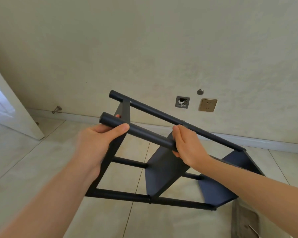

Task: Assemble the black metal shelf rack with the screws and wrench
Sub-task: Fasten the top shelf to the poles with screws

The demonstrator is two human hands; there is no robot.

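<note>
Here the black metal shelf rack (163, 172) is tilted over the tiled floor (33, 169), near the wall (144, 48). Both hands grip its nearest tube (144, 133) — left hand (100, 140) curled round the upper end, right hand (187, 146) wrapped round the lower end.

Ahead of you: pale plaster wall (144, 40), white baseboard (273, 143) along its foot. Low on wall: open junction box (182, 102), gold socket (208, 105) just beside it, small round cap (200, 92) above them. At your left: white door (10, 107), metal door stopper (57, 109) near it. Under you: beige tiled floor (33, 160). Lower right: grey packaging (244, 219) on tiles.
</note>
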